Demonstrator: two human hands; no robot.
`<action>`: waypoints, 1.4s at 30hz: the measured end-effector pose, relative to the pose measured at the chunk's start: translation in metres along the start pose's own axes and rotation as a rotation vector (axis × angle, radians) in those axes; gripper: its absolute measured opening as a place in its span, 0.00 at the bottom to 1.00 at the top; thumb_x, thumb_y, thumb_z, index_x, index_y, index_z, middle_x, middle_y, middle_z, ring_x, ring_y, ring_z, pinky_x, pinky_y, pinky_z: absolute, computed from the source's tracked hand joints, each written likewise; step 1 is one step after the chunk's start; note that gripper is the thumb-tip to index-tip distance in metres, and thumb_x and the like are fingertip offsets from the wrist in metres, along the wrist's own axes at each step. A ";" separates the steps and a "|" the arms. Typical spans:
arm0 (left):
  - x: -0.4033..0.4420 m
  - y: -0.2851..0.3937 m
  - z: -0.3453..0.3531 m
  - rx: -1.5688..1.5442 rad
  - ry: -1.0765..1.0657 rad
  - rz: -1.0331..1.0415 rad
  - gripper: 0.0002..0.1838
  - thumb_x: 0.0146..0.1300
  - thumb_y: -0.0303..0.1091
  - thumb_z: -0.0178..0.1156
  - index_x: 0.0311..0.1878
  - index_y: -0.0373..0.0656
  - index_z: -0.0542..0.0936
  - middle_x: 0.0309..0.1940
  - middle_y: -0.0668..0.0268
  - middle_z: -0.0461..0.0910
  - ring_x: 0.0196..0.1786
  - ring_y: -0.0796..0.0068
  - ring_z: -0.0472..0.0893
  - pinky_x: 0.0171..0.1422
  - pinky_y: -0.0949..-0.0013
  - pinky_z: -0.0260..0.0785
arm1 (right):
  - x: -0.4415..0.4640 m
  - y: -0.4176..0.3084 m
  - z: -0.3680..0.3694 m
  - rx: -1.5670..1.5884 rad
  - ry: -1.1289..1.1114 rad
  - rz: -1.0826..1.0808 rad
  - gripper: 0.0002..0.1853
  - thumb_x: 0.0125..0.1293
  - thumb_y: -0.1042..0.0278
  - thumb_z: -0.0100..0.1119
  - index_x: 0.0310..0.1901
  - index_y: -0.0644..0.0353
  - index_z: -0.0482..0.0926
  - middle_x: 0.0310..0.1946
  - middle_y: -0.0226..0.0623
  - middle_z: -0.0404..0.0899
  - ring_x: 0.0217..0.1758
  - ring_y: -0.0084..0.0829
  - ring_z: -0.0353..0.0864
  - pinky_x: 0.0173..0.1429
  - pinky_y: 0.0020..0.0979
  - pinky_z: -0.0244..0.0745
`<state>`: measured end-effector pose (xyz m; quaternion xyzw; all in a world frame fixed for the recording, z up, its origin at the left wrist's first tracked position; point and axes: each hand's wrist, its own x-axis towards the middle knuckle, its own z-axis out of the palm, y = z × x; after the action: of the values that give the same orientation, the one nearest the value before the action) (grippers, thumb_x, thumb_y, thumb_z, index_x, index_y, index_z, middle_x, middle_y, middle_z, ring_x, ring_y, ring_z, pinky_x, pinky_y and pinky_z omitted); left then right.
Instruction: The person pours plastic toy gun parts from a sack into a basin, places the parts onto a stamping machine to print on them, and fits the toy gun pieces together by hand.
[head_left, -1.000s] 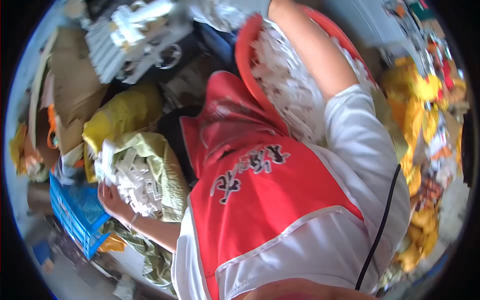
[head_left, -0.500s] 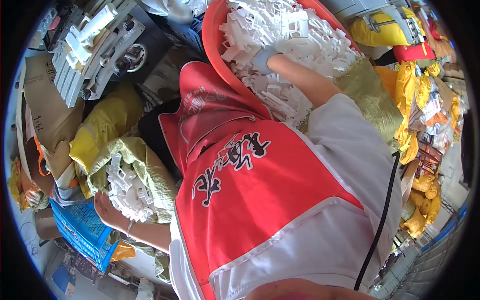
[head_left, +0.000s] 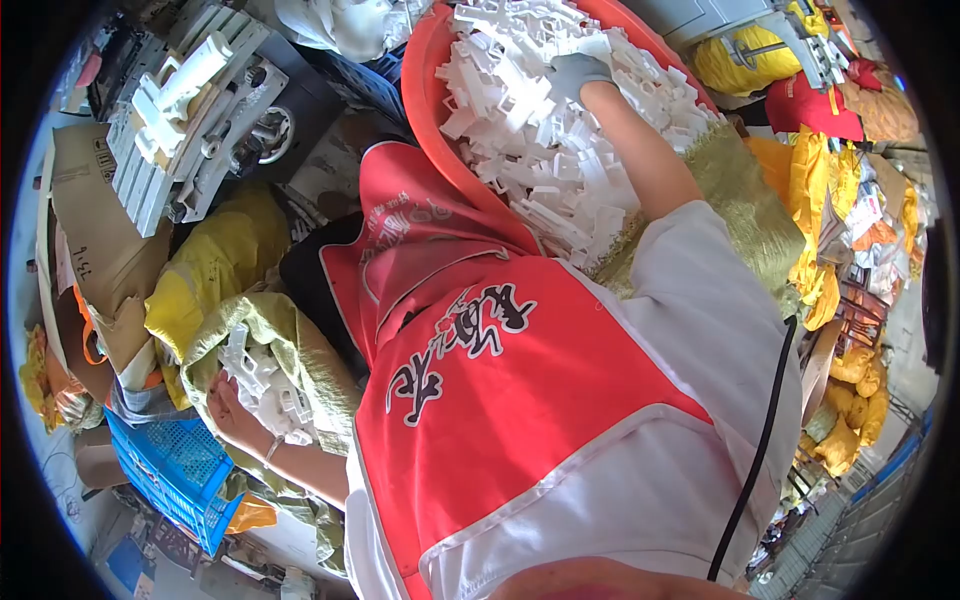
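My right hand (head_left: 582,76), in a grey glove, lies on a heap of white plastic parts (head_left: 560,150) that fills a red tub (head_left: 425,85). Its fingertips touch the parts, and I cannot tell whether they grip one. My bare left hand (head_left: 236,412) is at the mouth of a greenish woven sack (head_left: 325,385), fingers outstretched beside the white plastic parts (head_left: 265,385) inside it. A bracelet circles the left wrist. Nothing is visibly held in that hand.
A blue plastic crate (head_left: 165,470) stands beside the sack. A yellow sack (head_left: 220,265) and cardboard (head_left: 95,235) lie beyond it. A slatted metal machine table (head_left: 150,170) is at upper left. Another woven sack (head_left: 740,190) leans against the tub. A person in a red cap (head_left: 815,105) is at upper right.
My right hand has moved up and to the right across the heap, and more of the glove shows. My left hand has shifted slightly inward, closer to the parts in the sack.
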<state>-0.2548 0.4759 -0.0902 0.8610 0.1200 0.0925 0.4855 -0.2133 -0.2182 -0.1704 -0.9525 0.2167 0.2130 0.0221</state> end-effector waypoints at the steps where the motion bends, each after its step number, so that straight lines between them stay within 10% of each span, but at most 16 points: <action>1: 0.000 0.002 0.000 0.001 -0.005 -0.003 0.16 0.68 0.34 0.52 0.50 0.29 0.73 0.45 0.56 0.79 0.46 0.71 0.79 0.53 0.71 0.74 | 0.003 -0.005 0.002 0.002 0.002 0.000 0.23 0.63 0.48 0.44 0.51 0.53 0.76 0.48 0.45 0.77 0.51 0.45 0.77 0.55 0.42 0.69; 7: 0.015 0.019 0.032 -0.085 -0.048 0.036 0.12 0.67 0.30 0.52 0.48 0.31 0.75 0.44 0.58 0.79 0.46 0.72 0.79 0.52 0.73 0.72 | 0.027 -0.056 0.027 -0.040 0.277 -0.145 0.26 0.60 0.47 0.48 0.60 0.41 0.67 0.58 0.40 0.70 0.55 0.44 0.74 0.57 0.43 0.69; 24: 0.104 0.192 0.103 0.130 -0.009 0.581 0.09 0.59 0.30 0.61 0.42 0.39 0.80 0.31 0.62 0.82 0.32 0.78 0.82 0.40 0.75 0.72 | -0.024 0.012 -0.069 -0.011 -0.372 -0.530 0.15 0.55 0.66 0.58 0.45 0.59 0.77 0.44 0.42 0.78 0.49 0.35 0.77 0.55 0.32 0.71; 29: 0.137 0.220 0.136 0.174 -0.100 0.722 0.18 0.52 0.33 0.67 0.47 0.41 0.78 0.33 0.62 0.82 0.35 0.73 0.83 0.41 0.71 0.74 | -0.035 0.033 -0.059 1.158 -0.199 -0.300 0.20 0.58 0.69 0.58 0.54 0.58 0.71 0.42 0.33 0.75 0.43 0.26 0.77 0.43 0.25 0.75; 35: 0.165 0.225 0.149 0.074 -0.267 0.727 0.20 0.48 0.31 0.69 0.46 0.39 0.78 0.35 0.63 0.83 0.38 0.74 0.82 0.44 0.72 0.74 | -0.043 -0.037 -0.075 1.566 -0.044 -0.356 0.21 0.66 0.68 0.54 0.59 0.62 0.65 0.50 0.33 0.70 0.50 0.25 0.74 0.50 0.26 0.72; 42: 0.151 0.200 0.121 0.003 -0.040 0.593 0.16 0.50 0.28 0.67 0.43 0.35 0.78 0.36 0.63 0.83 0.38 0.78 0.82 0.44 0.75 0.72 | -0.031 -0.194 -0.159 1.791 -0.001 -0.908 0.16 0.66 0.68 0.54 0.54 0.61 0.72 0.47 0.33 0.74 0.47 0.23 0.73 0.48 0.24 0.71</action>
<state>-0.0536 0.3220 0.0255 0.8609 -0.1463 0.2130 0.4383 -0.0939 -0.0510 -0.0227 -0.5773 -0.0869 -0.0566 0.8099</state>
